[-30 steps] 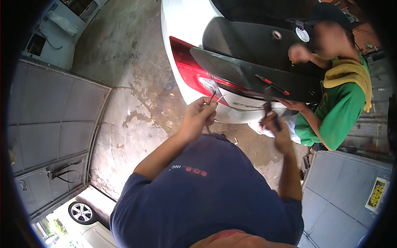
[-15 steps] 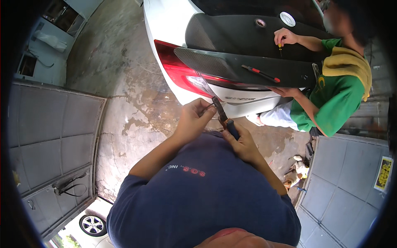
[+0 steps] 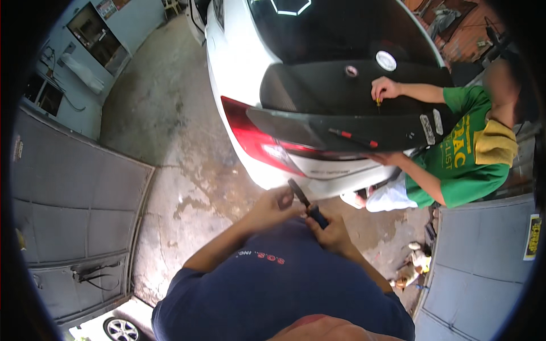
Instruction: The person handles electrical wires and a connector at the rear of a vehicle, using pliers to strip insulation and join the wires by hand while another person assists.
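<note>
In front of my dark blue shirt, my right hand (image 3: 335, 234) grips the dark blue handle of a hand tool (image 3: 300, 193) with a long, narrow dark head pointing up and left. Its exact kind is hard to make out. My left hand (image 3: 268, 206) is beside the tool's head, its fingers bent and smeared by motion; I cannot see whether it holds anything. Beyond both hands is the rear of a white car (image 3: 267, 176) with a red tail light (image 3: 245, 129). Above its trunk lid, a co-worker's hand supports a dark spoiler panel (image 3: 313, 129).
A co-worker in a green shirt (image 3: 438, 165) stands at the right, holding a small yellow-handled tool (image 3: 378, 103). A red-and-black cutter (image 3: 354, 138) lies on the panel. A tape roll (image 3: 351, 71) and white disc (image 3: 386, 61) rest on the car. Grey gates (image 3: 74, 187) flank me.
The view has tilted up, showing more of the car. My left hand, earlier pinching at the tool's head, is now blurred and lower beside it. My right hand keeps its hold.
</note>
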The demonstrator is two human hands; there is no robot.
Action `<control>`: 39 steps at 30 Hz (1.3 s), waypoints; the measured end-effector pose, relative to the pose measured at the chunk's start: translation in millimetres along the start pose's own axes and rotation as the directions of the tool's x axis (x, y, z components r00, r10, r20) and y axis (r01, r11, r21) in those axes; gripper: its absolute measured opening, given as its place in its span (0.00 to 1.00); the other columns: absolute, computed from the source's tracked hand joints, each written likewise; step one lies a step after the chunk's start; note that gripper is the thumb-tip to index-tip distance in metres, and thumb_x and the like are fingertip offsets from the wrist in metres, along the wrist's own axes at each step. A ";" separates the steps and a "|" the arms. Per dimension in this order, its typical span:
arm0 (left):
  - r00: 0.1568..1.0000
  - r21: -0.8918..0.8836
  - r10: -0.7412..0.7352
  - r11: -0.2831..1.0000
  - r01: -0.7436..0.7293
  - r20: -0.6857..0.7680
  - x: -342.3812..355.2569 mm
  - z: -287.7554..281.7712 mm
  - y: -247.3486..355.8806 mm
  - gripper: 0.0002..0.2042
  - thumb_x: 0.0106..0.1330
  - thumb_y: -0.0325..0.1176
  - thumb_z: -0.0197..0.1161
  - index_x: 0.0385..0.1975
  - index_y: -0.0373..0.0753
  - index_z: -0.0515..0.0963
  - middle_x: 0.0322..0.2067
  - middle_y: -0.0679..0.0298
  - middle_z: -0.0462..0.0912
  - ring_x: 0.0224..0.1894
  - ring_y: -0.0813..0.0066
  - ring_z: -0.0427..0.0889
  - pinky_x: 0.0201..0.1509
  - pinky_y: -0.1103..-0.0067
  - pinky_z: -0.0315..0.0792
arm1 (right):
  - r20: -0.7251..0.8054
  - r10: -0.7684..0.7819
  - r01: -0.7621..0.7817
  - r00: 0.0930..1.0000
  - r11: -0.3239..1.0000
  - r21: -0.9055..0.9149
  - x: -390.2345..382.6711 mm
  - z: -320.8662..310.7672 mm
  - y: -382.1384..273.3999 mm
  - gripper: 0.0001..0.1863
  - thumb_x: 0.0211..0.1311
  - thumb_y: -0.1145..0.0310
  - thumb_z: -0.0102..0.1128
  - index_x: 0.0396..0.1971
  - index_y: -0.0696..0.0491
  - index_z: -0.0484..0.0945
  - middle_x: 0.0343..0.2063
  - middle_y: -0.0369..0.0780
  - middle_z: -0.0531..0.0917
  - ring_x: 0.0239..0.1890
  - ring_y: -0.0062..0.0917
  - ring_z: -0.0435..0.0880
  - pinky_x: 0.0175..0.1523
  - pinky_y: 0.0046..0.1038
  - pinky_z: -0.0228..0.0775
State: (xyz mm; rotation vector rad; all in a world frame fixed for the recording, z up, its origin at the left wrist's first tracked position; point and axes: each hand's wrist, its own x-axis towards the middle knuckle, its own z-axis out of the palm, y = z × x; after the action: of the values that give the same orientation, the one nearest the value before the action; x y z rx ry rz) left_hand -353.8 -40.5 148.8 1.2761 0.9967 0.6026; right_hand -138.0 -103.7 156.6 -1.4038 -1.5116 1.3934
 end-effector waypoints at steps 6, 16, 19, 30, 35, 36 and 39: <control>0.999 -0.022 -0.031 0.999 0.032 0.020 -5.5 11.9 -2.3 0.15 0.68 0.33 0.69 0.49 0.32 0.82 0.34 0.66 0.88 0.38 0.85 0.82 0.43 0.82 0.75 | -0.012 -0.052 0.053 0.999 0.985 0.167 -9.5 3.4 14.4 0.21 0.71 0.55 0.65 0.43 0.61 0.82 0.29 0.32 0.82 0.33 0.18 0.77 0.42 0.24 0.69; 0.995 -0.225 0.027 0.973 -0.048 -0.093 -11.8 46.7 -10.6 0.10 0.69 0.30 0.67 0.41 0.28 0.81 0.34 0.60 0.88 0.35 0.80 0.85 0.39 0.81 0.78 | 0.018 0.419 -0.395 0.908 0.839 0.375 -38.2 12.9 16.5 0.25 0.75 0.50 0.58 0.30 0.59 0.85 0.28 0.36 0.85 0.34 0.20 0.82 0.44 0.23 0.72; 0.995 -0.074 0.003 0.997 -0.010 -0.102 -13.0 50.1 5.8 0.07 0.68 0.30 0.69 0.36 0.31 0.83 0.27 0.65 0.86 0.30 0.84 0.81 0.35 0.82 0.74 | 0.090 0.386 -0.368 0.918 0.749 0.551 -42.7 9.6 23.9 0.22 0.72 0.57 0.61 0.56 0.57 0.80 0.43 0.43 0.87 0.55 0.32 0.82 0.55 0.36 0.75; 0.895 -0.572 -0.087 0.795 -0.202 -0.437 -10.8 -20.1 -41.8 0.11 0.73 0.34 0.50 0.34 0.33 0.77 0.19 0.74 0.58 0.19 0.86 0.55 0.22 0.81 0.51 | -0.288 -0.081 -0.024 0.954 0.939 -0.344 -24.9 -87.7 58.5 0.18 0.73 0.56 0.61 0.45 0.59 0.84 0.23 0.41 0.82 0.27 0.21 0.78 0.35 0.29 0.70; 0.862 -0.475 -0.091 0.861 -0.184 -0.499 -4.3 1.5 -20.9 0.12 0.77 0.35 0.48 0.50 0.32 0.68 0.20 0.72 0.59 0.19 0.84 0.54 0.23 0.81 0.52 | -0.209 -0.651 0.245 0.730 0.534 -0.809 69.1 -174.0 32.1 0.20 0.70 0.54 0.63 0.30 0.58 0.74 0.29 0.47 0.75 0.31 0.45 0.75 0.36 0.41 0.65; 0.847 -0.500 -0.123 0.847 -0.182 -0.517 -0.9 6.5 -23.9 0.10 0.78 0.37 0.50 0.48 0.38 0.71 0.20 0.73 0.59 0.20 0.85 0.55 0.22 0.82 0.52 | -0.201 -0.660 0.178 0.724 0.461 -0.869 88.4 -197.6 48.5 0.20 0.69 0.53 0.63 0.32 0.57 0.75 0.30 0.47 0.76 0.33 0.45 0.76 0.39 0.42 0.68; 0.883 -0.466 -0.054 0.863 -0.194 -0.467 -0.3 8.5 -29.4 0.07 0.76 0.35 0.52 0.46 0.39 0.71 0.22 0.73 0.60 0.21 0.85 0.56 0.24 0.82 0.54 | -0.091 -0.643 0.194 0.760 0.358 -0.913 118.3 -222.0 33.4 0.15 0.67 0.57 0.66 0.37 0.55 0.79 0.33 0.44 0.81 0.37 0.42 0.79 0.43 0.41 0.71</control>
State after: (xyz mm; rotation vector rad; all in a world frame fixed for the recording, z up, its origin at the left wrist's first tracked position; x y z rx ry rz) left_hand -351.0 -51.7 120.5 0.7081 1.0868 1.1875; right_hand 52.2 64.2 153.0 -1.4971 -2.1488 -0.1961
